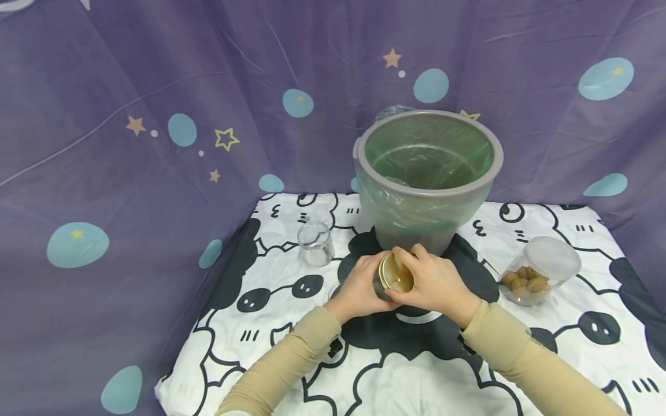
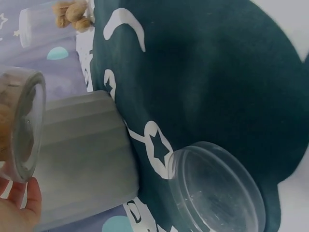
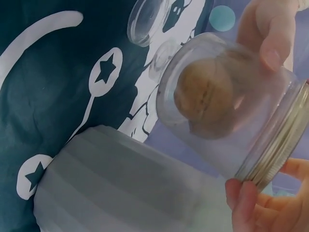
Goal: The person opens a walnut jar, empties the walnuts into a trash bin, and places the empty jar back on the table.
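Observation:
A clear jar (image 3: 260, 111) with a gold screw lid (image 1: 398, 273) is held up between both hands, in front of a bin. Walnuts (image 3: 203, 92) show through its wall in the right wrist view. The left hand (image 1: 361, 292) grips the jar's body. The right hand (image 1: 437, 286) has its thumb and fingers around the lid's rim. In the left wrist view the jar's base (image 2: 31, 130) faces the camera, with left fingertips at its lower edge. A shallow round clear dish or lid (image 2: 217, 188) lies on the cloth, mostly hidden by the left hand in the head view.
A grey bin (image 1: 429, 185) lined with a green translucent bag stands behind the hands. To the left is a clear cup-like container (image 1: 315, 245). On the right, a tilted clear jar (image 1: 541, 270) with a whitish lid holds several walnuts. A patterned cloth (image 1: 395, 381) covers the table.

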The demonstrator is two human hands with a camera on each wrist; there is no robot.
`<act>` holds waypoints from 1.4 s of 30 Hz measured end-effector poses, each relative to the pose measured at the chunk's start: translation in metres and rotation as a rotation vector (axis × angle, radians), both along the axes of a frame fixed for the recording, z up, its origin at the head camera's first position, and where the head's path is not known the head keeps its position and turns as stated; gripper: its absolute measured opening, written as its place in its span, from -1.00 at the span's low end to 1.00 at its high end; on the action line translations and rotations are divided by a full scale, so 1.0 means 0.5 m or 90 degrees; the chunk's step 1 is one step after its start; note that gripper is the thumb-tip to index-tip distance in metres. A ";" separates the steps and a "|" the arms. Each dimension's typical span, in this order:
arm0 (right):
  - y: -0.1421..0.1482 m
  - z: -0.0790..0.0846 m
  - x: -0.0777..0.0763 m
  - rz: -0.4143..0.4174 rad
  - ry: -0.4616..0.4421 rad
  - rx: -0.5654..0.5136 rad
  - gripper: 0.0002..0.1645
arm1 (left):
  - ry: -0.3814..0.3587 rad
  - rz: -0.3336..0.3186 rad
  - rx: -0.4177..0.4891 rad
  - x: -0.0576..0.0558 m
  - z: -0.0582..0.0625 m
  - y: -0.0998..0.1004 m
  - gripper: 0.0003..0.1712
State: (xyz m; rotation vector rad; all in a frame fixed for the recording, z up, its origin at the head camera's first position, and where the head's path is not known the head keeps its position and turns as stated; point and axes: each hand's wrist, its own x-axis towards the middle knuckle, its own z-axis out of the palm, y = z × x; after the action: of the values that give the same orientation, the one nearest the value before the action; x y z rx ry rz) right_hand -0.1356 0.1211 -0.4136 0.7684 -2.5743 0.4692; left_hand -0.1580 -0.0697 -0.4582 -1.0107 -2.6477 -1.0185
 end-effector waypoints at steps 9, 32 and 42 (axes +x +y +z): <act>-0.004 -0.003 0.006 -0.028 -0.033 -0.011 -0.21 | -0.001 0.018 -0.027 0.008 -0.009 0.009 0.17; 0.012 -0.046 -0.005 0.057 -0.010 -0.052 -0.16 | 0.023 -0.008 -0.066 0.006 -0.016 0.007 0.10; 0.010 -0.045 -0.008 0.052 -0.015 -0.094 -0.17 | 0.055 -0.032 -0.056 -0.006 -0.014 0.001 0.10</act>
State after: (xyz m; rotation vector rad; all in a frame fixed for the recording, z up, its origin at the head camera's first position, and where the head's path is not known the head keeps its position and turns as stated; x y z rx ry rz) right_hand -0.1395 0.1258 -0.4363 0.8219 -2.5039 0.6892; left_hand -0.1609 -0.0692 -0.4651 -1.1178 -2.6297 -0.8533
